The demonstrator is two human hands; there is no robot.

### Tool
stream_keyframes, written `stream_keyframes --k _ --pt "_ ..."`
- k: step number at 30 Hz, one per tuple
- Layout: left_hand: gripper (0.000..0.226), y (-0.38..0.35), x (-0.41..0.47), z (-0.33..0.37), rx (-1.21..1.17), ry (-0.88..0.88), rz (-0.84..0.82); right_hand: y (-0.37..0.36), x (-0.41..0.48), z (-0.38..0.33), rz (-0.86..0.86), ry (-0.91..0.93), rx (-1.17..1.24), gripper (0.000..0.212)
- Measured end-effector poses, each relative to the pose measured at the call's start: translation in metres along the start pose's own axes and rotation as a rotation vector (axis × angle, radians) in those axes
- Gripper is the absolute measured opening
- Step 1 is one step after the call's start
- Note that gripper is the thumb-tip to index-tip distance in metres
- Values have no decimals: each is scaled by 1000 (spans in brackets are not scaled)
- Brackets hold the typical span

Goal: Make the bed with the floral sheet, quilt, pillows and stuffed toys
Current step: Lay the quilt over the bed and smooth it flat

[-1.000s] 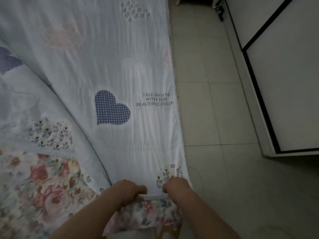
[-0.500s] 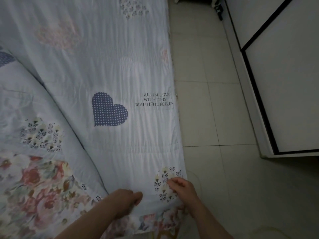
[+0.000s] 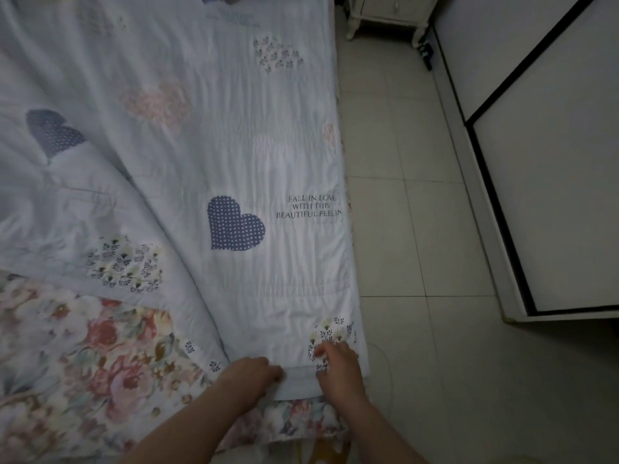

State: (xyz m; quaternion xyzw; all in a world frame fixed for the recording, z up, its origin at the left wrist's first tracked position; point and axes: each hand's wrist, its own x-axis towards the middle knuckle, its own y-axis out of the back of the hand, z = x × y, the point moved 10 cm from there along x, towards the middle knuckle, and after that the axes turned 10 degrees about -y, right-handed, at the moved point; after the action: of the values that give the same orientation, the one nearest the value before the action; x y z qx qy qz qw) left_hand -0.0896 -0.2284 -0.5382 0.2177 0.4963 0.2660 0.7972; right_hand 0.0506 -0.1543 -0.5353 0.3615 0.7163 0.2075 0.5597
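Head, left hand [image 3: 249,376], right hand [image 3: 338,366], gripping quilt [image 3: 234,145]

A bedroom in a home — a bed spread with a pale heart-print quilt [image 3: 201,155] over a floral sheet [image 3: 100,346], a small white nightstand [image 3: 388,11] at its far end, a tiled floor [image 3: 418,229] alongside, and a white wardrobe [image 3: 552,195] with black-trimmed doors.

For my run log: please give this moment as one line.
quilt: partly spread | left hand: grips hem | right hand: grips corner | floral sheet: shows under quilt
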Motion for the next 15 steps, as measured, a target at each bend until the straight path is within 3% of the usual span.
stream_keyframes --k 5,15 --pt "59 55 -43 -2 76 89 178 25 -30 -61 -62 138 -117 62" --pt "86 168 -197 -25 48 426 506 123 -121 -201 27 401 -311 81"
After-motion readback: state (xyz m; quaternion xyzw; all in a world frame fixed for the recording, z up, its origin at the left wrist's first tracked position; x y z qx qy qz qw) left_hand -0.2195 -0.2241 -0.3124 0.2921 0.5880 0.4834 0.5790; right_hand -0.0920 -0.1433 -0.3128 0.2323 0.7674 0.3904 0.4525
